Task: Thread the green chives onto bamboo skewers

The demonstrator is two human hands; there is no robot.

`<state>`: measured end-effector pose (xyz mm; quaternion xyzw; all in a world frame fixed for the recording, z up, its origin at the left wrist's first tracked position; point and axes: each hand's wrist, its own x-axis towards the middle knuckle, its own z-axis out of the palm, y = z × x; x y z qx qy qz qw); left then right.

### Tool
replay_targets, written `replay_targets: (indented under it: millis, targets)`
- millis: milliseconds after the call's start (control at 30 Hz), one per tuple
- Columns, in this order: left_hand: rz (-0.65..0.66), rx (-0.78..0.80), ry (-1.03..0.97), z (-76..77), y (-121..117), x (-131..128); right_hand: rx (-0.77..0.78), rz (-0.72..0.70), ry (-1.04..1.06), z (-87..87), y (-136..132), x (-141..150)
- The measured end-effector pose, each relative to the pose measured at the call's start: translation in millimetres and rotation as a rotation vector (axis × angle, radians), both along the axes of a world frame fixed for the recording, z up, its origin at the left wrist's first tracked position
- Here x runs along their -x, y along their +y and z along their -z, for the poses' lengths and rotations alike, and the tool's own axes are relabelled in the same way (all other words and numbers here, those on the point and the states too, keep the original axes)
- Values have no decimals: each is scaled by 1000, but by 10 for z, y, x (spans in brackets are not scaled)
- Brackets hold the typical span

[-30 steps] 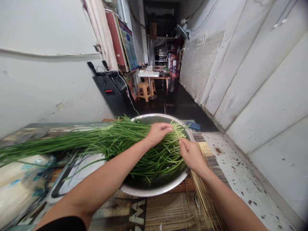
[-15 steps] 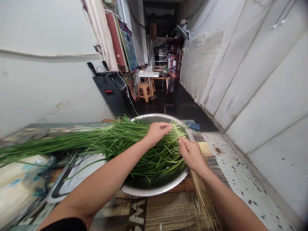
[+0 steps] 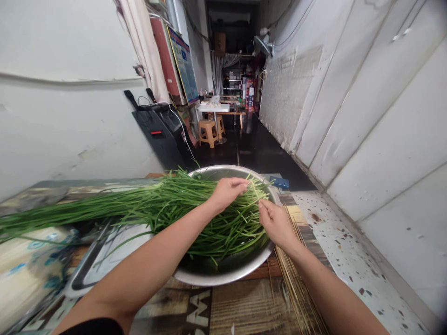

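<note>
A large metal basin [image 3: 223,279] holds a heap of long green garlic chives [image 3: 195,200], their pale cut ends at the right and their leaves trailing far left over the table. Above the pale ends, my left hand [image 3: 228,192] is closed in a pinch, palm down, with chive stalks at its fingertips. My right hand [image 3: 278,224], over the basin's right rim, pinches a thin pale stick [image 3: 255,191] that runs up to the left fingertips. It looks like a bamboo skewer, but I cannot make it out for certain.
Bamboo skewers [image 3: 296,284] lie right of the basin on the wood-patterned table [image 3: 244,307]. At left are a white tray [image 3: 104,260] and a plastic-wrapped pale bundle [image 3: 31,265]. A blue box [image 3: 280,182] sits behind the rim. Stools [image 3: 208,132] stand farther back.
The view has shifted very slightly. Both hands keep nearly the same pose over the chives, with the thin stick still between them.
</note>
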<state>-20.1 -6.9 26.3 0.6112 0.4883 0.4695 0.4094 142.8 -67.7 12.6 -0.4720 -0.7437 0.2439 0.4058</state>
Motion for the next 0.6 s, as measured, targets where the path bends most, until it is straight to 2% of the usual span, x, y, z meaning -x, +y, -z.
replay_targets:
  millis: [600]
  targets:
    - [2, 16, 1, 6, 8, -4, 26, 14, -18, -1, 7, -3]
